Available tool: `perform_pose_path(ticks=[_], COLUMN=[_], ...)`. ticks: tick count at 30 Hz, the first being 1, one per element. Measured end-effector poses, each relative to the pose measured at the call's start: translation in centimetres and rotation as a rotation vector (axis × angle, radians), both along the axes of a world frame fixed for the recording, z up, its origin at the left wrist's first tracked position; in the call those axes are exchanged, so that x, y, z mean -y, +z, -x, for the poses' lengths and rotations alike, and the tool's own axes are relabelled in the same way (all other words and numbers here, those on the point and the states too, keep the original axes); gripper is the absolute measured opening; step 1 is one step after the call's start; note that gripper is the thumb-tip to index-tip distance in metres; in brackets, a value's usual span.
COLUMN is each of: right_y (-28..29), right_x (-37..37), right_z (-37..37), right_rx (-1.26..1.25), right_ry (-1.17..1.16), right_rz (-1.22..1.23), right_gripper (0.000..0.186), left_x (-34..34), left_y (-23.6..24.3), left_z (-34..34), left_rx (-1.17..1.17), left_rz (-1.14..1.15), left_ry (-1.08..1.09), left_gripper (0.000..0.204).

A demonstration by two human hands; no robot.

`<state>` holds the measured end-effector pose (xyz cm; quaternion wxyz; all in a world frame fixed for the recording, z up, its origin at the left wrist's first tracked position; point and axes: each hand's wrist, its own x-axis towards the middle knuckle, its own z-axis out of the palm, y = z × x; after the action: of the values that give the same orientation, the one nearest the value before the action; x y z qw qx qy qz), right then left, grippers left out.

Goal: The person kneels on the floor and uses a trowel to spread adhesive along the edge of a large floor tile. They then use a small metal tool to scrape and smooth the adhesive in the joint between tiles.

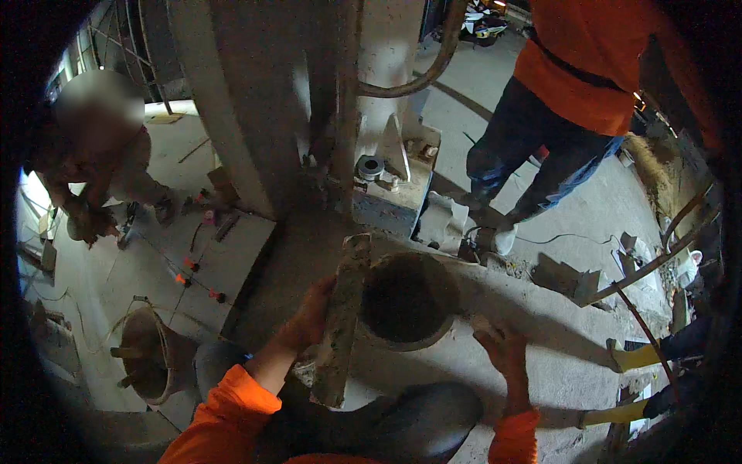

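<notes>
My left hand [309, 313] is closed round the edge of a long, grimy, narrow board or bar [348, 309], held lengthwise beside a round dark opening with a pale rim [413, 339], possibly a container. At the opening's right side, my right hand [502, 348] has its fingers apart and holds nothing visible. My knees are bent below. Just beyond the opening stands a pale steel column on a base plate [386, 201] with a metal ring [371, 168].
A crouching co-worker [139, 178] works among orange tile clips [184, 280] at left, near a bucket [174, 356]. Another person [580, 77] stands at right; someone's yellow boots [634, 357] show lower right. Bent rods [641, 271] and a curved pipe [402, 87] stick out.
</notes>
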<state>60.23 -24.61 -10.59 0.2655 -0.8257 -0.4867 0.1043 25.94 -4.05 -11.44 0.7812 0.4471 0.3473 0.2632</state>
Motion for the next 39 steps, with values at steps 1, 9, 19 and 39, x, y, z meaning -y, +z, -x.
perform_pose_path(ticks=[1,9,19,39], right_y=[-1.2,-5.1,-7.4,-5.1], right_x=[0.2,-4.1,-5.7,1.3], right_z=[0.6,3.1,3.5,3.6], right_rx=[-0.071,-0.225,0.101,-0.131], right_ry=[-0.028,-0.019,-0.155,0.251], right_rz=[-0.039,-0.363,-0.524,-0.186], right_gripper=[0.040,0.041,0.049,0.046], left_x=[0.2,1.6,1.7,-0.1], left_y=[0.0,0.2,2.9,-1.2], left_z=[-0.6,-3.3,-3.5,-2.8], left_rx=[-0.021,-0.073,-0.196,0.060], left_rz=[0.010,0.207,0.201,0.531], left_ry=[-0.013,0.119,0.055,0.277], left_gripper=[0.045,0.034,0.037,0.052])
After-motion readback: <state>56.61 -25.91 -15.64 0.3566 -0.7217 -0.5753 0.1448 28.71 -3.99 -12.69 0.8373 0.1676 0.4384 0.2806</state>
